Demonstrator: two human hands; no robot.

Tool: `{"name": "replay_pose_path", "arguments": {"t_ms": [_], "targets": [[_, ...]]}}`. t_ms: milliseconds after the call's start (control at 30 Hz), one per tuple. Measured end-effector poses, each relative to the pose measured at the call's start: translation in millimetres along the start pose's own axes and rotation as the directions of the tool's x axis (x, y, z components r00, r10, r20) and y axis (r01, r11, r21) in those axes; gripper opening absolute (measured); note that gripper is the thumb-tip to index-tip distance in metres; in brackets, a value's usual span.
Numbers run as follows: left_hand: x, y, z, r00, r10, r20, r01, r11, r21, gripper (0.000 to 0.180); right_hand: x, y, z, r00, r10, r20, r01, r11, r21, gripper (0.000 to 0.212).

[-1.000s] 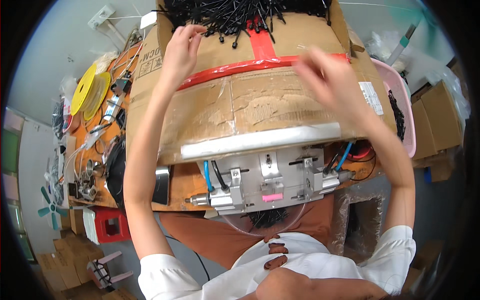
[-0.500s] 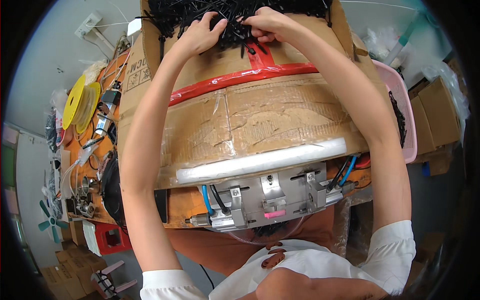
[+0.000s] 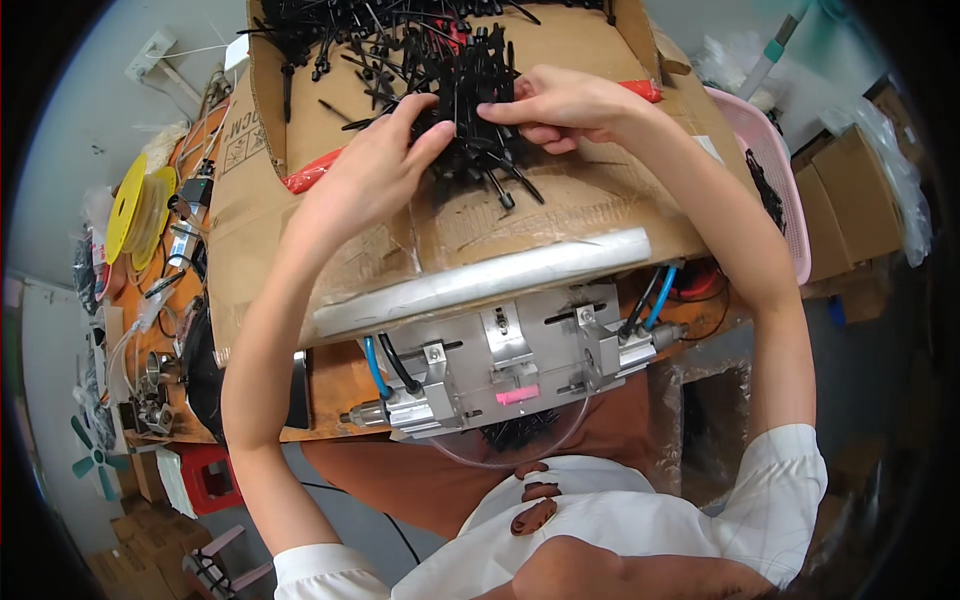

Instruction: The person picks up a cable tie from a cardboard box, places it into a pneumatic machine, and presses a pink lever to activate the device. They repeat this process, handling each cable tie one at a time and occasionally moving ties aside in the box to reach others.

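Note:
Both hands press in on a bunch of thin black plastic pieces with knobbed ends (image 3: 472, 110), which look like small cable ties. My left hand (image 3: 378, 165) has thumb and fingers against the left side of the bunch. On the opposite side, my right hand (image 3: 570, 105) grips it between thumb and curled fingers. Several pieces stick out below, toward me. The bunch is over the near part of an opened cardboard box (image 3: 350, 240), where a loose pile of the same black pieces (image 3: 365, 25) lies farther back.
In front of me a metal fixture (image 3: 505, 350) with blue and black hoses is at the table edge, a clear bowl of black pieces (image 3: 520, 435) beneath it. A white roll (image 3: 480, 280) edges the cardboard. Right is a pink basket (image 3: 795, 220); left, a yellow spool (image 3: 128, 205).
Both hands have come back toward me, drawing the black bunch out of the pile and over the red tape. The whole view has also shifted a little.

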State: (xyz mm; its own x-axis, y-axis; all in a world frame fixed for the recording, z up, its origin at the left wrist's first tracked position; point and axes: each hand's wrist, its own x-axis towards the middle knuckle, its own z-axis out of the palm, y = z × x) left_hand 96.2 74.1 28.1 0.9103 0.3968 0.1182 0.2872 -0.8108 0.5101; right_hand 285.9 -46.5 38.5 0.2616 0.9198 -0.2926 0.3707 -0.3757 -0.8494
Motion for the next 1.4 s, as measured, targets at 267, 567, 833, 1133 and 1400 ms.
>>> {"name": "replay_pose_path", "arguments": {"t_ms": [267,567,833,1133,1400], "targets": [[-41.4,-32.0,-34.7,0.999,0.043,-0.029,-0.043,0.999,0.003,0.035,-48.0,19.1,-30.6,0.975,-0.113,-0.191,0.046,0.944,-0.326,0.036],[-106.4,-66.7,-32.5,0.923,0.048,-0.381,0.104,0.923,0.370,0.030,-43.0,0.8,59.7,0.510,-0.859,-0.031,0.414,0.277,-0.867,0.016],[-103.8,-86.3,-6.2,0.904,-0.050,-0.424,0.182,0.944,0.276,0.039,-24.7,3.2,45.0,0.470,-0.804,0.365,0.569,-0.041,-0.821,0.022],[-94.1,-34.4,13.0,0.907,-0.032,-0.420,0.082,0.991,0.101,0.028,-45.5,30.7,-11.9,0.431,-0.839,0.332,0.543,-0.052,-0.838,0.023],[-117.1,-17.0,12.9,0.964,-0.013,-0.266,0.010,1.000,-0.011,0.019,-70.4,23.8,49.0,0.460,-0.882,0.101,0.332,0.065,-0.941,0.022]]}}
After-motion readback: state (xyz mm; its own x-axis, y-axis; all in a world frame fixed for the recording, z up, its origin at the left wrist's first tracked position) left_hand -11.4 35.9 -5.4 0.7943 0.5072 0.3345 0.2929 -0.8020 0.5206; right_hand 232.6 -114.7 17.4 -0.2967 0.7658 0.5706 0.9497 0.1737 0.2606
